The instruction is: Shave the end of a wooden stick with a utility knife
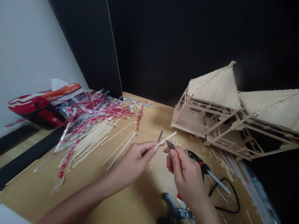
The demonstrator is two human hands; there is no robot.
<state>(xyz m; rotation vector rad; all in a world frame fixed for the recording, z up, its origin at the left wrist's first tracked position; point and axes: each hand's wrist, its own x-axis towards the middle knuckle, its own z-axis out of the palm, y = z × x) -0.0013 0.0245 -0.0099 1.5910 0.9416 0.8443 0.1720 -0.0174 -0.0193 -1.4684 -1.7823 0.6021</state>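
My left hand [134, 160] pinches a thin wooden stick [167, 138] that points up and to the right; a small dark metal tip [160, 136] also shows just above its fingers. My right hand [184, 174] grips a small knife blade [169, 144] whose edge meets the stick near my left fingertips. Both hands hover over the wooden table [130, 199], in front of a model house of sticks [224, 109].
A heap of loose sticks [98, 138] and red-and-clear wrappers [93, 109] covers the table's left. A red bag [37, 110] lies at far left. A glue gun [203, 168] with black cord [230, 194] lies right of my hand. Dark pliers handles [171, 210] sit at the bottom edge.
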